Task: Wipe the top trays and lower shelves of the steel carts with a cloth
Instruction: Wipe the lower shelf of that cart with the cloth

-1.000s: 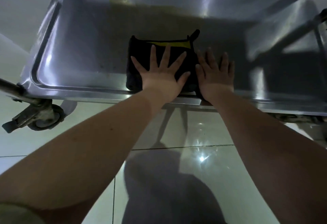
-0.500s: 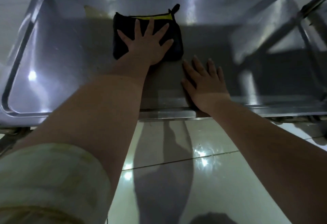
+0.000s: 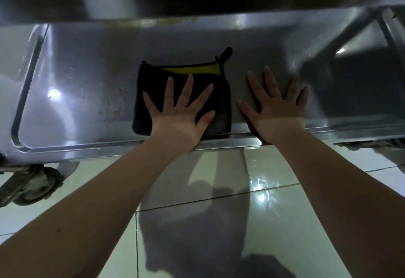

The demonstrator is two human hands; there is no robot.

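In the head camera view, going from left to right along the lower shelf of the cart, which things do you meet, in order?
Caster wheel under the left corner → black cloth → left hand, pressed flat on the cloth → right hand, flat on the bare steel shelf.

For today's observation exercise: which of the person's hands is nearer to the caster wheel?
Left. The left hand lies flat on the black cloth, on the caster wheel's side; the right hand rests on bare shelf farther away.
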